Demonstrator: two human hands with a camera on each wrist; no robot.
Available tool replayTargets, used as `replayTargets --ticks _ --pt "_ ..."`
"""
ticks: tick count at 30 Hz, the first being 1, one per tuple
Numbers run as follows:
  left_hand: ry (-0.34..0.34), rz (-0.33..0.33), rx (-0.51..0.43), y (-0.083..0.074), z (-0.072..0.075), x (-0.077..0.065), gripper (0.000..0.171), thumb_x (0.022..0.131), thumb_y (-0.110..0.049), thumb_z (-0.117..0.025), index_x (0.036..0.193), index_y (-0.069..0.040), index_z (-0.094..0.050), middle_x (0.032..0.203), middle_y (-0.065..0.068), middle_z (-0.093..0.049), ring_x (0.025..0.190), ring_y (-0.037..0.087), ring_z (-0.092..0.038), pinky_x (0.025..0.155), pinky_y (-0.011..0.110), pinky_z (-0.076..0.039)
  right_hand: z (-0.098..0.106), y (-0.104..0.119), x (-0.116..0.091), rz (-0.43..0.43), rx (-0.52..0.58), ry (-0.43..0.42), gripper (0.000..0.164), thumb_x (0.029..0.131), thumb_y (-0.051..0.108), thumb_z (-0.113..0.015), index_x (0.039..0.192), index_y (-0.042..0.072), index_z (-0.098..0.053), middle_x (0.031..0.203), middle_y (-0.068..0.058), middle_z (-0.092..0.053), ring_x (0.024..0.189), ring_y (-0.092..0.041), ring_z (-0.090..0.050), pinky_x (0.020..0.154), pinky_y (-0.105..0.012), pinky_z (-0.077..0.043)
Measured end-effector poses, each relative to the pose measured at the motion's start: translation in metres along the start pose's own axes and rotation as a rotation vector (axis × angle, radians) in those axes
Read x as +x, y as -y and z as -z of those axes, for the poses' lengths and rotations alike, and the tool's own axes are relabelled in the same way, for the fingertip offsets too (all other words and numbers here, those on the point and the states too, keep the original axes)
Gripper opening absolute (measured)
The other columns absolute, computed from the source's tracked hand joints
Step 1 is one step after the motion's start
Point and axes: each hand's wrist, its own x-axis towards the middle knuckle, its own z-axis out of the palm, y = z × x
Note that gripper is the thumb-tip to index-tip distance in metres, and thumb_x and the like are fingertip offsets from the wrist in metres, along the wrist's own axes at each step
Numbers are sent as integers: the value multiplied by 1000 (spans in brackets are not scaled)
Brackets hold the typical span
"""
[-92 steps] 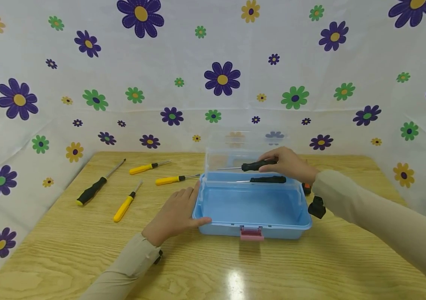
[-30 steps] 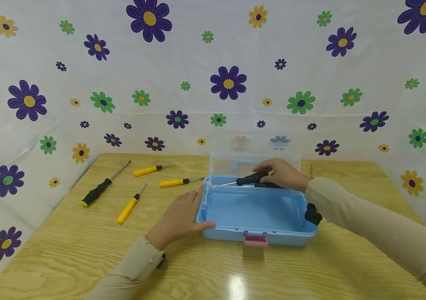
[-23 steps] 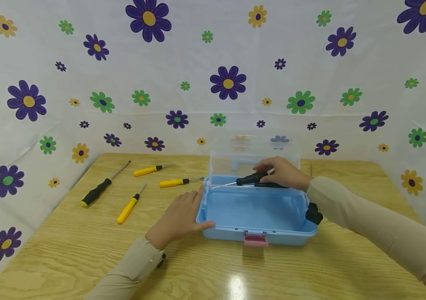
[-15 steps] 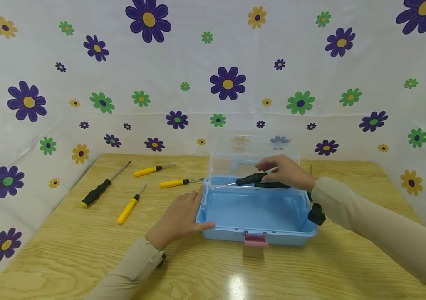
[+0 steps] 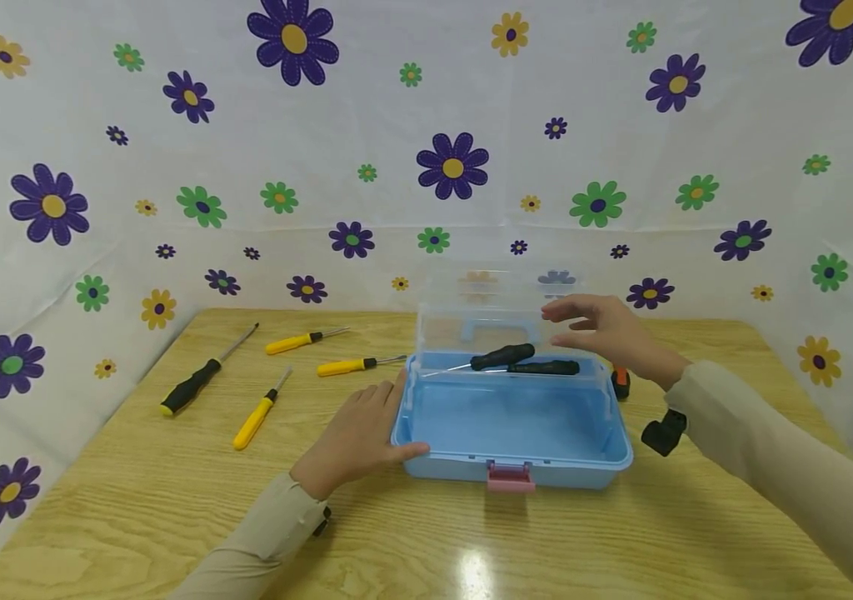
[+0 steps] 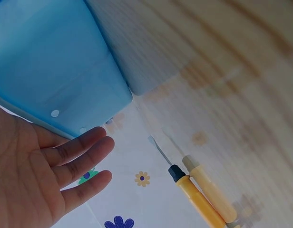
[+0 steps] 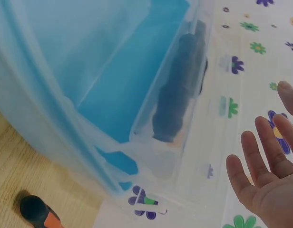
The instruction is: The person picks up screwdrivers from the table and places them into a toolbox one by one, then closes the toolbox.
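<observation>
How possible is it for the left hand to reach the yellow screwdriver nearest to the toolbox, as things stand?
Probably yes: the left hand touches the toolbox but holds no tool, and nothing appears between it and the yellow screwdriver lying close by.

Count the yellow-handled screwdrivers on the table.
3, all left of the blue box: a near screwdriver, a far screwdriver, and a third screwdriver nearest the box. More could hide behind it.
</observation>
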Motion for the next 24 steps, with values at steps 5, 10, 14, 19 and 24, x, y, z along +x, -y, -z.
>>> replayTargets --ticks 5,10,14,19,24 --pt "-8 -4 7 0 -1 1 106 80 -71 -51 149 2 -17 132 20 -51 119 33 -52 102 48 -42 10 -1 -14 -30 -43 -81 40 88 19 -66 124 3 -57 127 -18 -59 116 -34 -56 98 -52 -44" --pt "-4 -6 13 -1 0 1 106 80 -71 -51 148 2 -18 132 20 -51 120 33 -52 102 48 -42 17 -2 -30 -49 -78 -171 37 88 20 -66 122 4 -59 122 -17 -61 109 -18 -59 97 -51 -45" --pt "-9 -8 12 -1 -1 1 106 79 -71 -52 148 2 -18 132 20 -51 119 33 -52 102 48 -42 24 -8 -44 -48 -99 -237 37 88 24 -66 120 6 -60 118 -15 -63 98 7 -52 92 -22 -47" --pt "-13 -7 11 0 -1 1 106 79 -71 -52 149 2 -17 132 20 -52 119 33 -52 102 48 -42 35 -19 -60 -69 -107 -310 36 89 26 -65 119 7 -61 110 7 -63 93 11 -50 79 -4 -41" --pt "-8 -4 12 0 -2 1 107 79 -72 -51 149 2 -17 132 20 -51 120 33 -52 102 48 -41 48 -33 -76 -84 -126 -349 37 89 25 -64 120 4 -59 101 31 -52 92 14 -49 78 -1 -39"
